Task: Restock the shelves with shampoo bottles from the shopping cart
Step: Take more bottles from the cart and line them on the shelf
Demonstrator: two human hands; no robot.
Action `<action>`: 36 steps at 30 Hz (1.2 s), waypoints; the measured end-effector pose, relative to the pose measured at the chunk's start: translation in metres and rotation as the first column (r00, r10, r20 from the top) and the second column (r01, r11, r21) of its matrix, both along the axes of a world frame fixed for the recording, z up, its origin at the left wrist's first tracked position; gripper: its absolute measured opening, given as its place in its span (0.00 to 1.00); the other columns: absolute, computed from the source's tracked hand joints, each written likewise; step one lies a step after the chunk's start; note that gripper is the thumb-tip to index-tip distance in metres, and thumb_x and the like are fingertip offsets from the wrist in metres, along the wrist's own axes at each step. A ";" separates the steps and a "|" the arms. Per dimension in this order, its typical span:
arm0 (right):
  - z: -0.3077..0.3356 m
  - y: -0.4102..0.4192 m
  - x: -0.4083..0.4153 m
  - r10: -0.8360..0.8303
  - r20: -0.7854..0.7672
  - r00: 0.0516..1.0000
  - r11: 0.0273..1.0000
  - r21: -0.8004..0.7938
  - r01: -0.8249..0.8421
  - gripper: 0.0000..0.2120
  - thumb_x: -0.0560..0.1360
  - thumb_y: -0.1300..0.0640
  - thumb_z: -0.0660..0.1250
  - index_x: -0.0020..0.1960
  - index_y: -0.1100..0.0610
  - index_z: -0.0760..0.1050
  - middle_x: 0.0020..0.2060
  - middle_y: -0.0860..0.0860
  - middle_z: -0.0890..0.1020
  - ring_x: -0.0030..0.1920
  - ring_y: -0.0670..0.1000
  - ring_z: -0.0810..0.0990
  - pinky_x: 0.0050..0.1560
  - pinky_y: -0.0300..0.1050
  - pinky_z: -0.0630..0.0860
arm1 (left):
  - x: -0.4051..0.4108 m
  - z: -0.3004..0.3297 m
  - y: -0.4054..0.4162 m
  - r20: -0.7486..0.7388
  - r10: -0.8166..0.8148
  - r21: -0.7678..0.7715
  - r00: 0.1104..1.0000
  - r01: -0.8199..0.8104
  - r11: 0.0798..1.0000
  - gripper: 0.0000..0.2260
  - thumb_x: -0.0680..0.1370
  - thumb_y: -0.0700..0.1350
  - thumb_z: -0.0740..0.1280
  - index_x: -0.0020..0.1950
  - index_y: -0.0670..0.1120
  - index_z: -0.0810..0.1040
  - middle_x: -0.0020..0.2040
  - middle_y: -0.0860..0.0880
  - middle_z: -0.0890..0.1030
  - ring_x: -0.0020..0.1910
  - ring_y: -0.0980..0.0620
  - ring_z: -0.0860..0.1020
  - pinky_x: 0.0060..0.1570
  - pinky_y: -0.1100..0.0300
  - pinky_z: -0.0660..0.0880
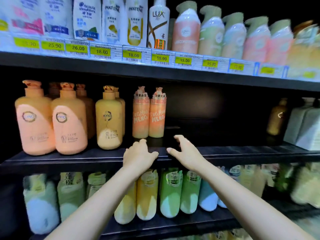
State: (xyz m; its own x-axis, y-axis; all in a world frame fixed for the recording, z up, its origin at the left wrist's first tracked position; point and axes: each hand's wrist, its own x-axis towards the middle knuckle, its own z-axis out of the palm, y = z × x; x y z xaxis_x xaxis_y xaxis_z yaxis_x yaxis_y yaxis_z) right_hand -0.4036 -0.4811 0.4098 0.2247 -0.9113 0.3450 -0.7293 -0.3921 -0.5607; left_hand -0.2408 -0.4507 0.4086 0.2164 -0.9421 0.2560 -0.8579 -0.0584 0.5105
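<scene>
Both my hands reach toward the middle shelf (242, 151). My left hand (139, 154) hovers at the shelf's front edge with loosely bent fingers and holds nothing. My right hand (184, 150) is beside it, fingers spread and empty, over a dark gap in the row. Just behind the hands stand two slim orange shampoo bottles (149, 113). Left of them are a yellow KYIO bottle (109, 118) and two large peach KYIO bottles (52, 120). The shopping cart is out of view.
The top shelf carries white Pantene bottles (124, 21), a LUX bottle (158, 23) and pastel pump bottles (225, 35) above yellow price tags (133, 55). The bottom shelf holds green and yellow bottles (161, 193). A brown bottle (277, 116) and pale packs (304, 125) stand at the right.
</scene>
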 end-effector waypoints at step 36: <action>-0.361 0.525 0.118 0.577 -0.215 0.788 0.711 0.607 -0.355 0.27 0.79 0.48 0.60 0.75 0.53 0.57 0.72 0.51 0.65 0.72 0.52 0.64 0.70 0.43 0.61 | 0.144 -0.347 0.649 0.016 0.315 0.491 0.949 -0.282 0.824 0.28 0.78 0.54 0.61 0.75 0.46 0.58 0.74 0.49 0.63 0.72 0.50 0.63 0.69 0.60 0.61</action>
